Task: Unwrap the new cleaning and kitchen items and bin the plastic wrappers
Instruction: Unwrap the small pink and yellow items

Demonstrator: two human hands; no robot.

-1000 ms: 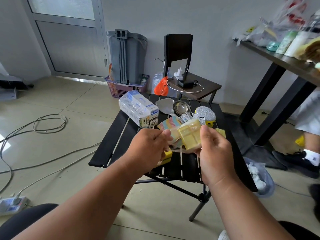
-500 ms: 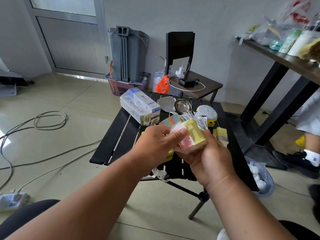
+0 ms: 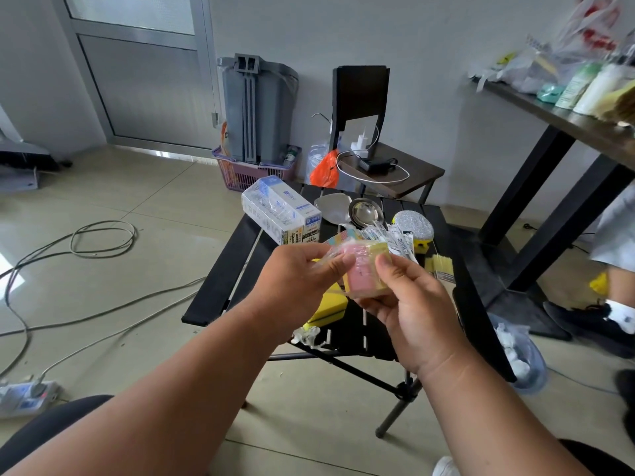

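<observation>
Both hands (left hand (image 3: 295,280), right hand (image 3: 417,304)) grip wrapped sponges (image 3: 364,273).

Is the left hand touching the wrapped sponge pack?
Touching: the head view shows left hand fingertips pinching the sponge pack's clear wrap.

Lighting: bright, even daylight, soft shadows.
You see glare on the floor tiles (image 3: 10,269) at left; wide-angle distortion bends the frame edges, and the bags (image 3: 563,53) at upper right are blurred.
</observation>
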